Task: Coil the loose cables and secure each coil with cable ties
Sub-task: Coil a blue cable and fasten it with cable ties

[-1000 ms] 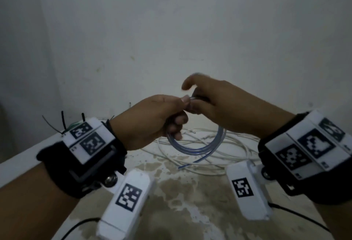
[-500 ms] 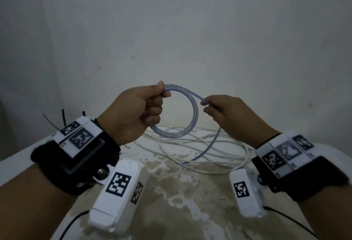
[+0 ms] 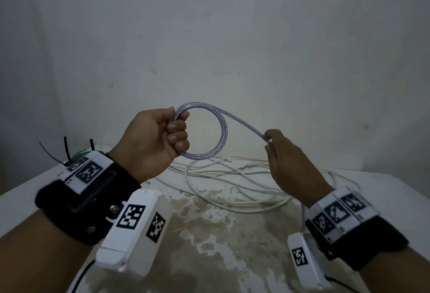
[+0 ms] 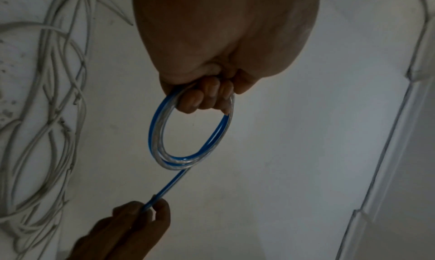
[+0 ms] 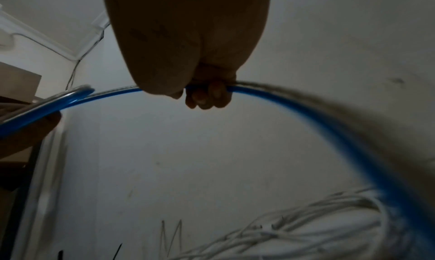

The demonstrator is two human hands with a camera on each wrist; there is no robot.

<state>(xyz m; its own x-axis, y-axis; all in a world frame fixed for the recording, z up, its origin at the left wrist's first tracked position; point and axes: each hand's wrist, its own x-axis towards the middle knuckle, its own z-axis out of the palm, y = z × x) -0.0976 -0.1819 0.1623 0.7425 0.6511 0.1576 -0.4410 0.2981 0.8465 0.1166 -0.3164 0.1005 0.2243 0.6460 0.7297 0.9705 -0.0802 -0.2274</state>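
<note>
**A:** Head view first: the left hand (image 3: pixel 153 140) has its fingers (image 3: pixel 178 135) curled round the gathered loops of the blue-striped clear cable (image 3: pixel 209 134), held up in the air above the far side of the counter (image 3: pixel 232 234). The right hand (image 3: pixel 295 167) pinches the straight run leading off the coil, and the run passes on through its fingers toward the counter.

**B:** So the winding is under way. To do it well, I'd bring that pinched run round to match the loops already held, let it slide through the right fingers without kinking, and tuck it under the left thumb so the turns stay the same size.

**A:** The black cable ties (image 3: pixel 66 153) stand up at the far left corner, untouched. The loose white cables (image 3: pixel 232 183) lie in a tangle near the far edge.

**B:** The left wrist view shows what the head view blurs: at least two turns lying together in the coil (image 4: pixel 188 133). The right wrist view shows the tail (image 5: pixel 329 124) arcing down toward the white tangle.
</note>
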